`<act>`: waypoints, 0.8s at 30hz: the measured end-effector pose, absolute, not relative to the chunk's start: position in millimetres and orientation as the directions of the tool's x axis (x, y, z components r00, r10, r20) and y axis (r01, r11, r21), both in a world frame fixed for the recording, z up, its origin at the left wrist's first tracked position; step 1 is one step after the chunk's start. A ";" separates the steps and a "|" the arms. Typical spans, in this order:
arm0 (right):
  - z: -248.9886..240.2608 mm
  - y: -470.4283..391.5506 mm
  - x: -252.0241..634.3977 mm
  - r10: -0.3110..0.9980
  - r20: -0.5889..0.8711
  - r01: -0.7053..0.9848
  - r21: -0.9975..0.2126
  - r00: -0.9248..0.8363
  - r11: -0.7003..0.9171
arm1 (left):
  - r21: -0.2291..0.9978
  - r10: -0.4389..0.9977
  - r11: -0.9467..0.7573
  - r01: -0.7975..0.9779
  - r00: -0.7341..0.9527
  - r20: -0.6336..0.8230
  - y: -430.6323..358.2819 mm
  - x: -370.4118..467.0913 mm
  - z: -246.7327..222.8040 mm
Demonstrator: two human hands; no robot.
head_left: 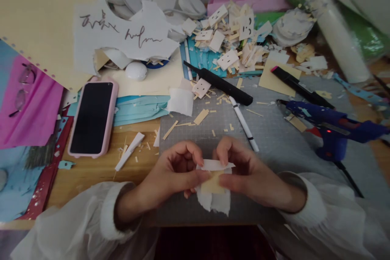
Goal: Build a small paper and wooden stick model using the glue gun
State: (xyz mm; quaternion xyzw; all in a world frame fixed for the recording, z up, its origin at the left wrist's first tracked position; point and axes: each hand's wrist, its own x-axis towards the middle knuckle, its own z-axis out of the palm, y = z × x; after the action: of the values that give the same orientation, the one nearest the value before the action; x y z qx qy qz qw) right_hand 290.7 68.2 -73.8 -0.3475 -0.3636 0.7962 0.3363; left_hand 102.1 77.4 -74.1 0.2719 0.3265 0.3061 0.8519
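Observation:
Between my two hands, low over the grey cutting mat (210,128), is a torn piece of white paper (215,203) with a yellow card square (211,185) lying on it. My left hand (179,172) is closed on the left side, thumb on the card and fingers behind. My right hand (243,172) pinches the right side the same way. The paper's top edge is folded over toward me between the fingertips. A white pen (243,124) and small yellow card scraps (201,116) lie on the mat beyond my hands.
A blue glue gun (329,124) with a lit red light rests at right. Black marker (301,87), black pen-like tool (225,85) and a heap of small paper figures with drawn faces (228,59) lie behind. At left are a phone (93,118) and glasses (24,89).

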 end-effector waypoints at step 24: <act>-65.5 70.6 292.8 0.902 -0.163 0.026 -0.986 -0.399 -0.166 | 0.984 0.891 0.176 -0.016 0.428 -0.153 77.8 98.8 -63.8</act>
State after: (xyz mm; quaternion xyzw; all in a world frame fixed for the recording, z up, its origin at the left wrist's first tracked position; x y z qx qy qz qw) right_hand 292.8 70.6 -65.5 -0.4256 -0.5456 0.6339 0.3454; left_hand 98.8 77.8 -63.8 0.5390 0.4057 0.3483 0.6508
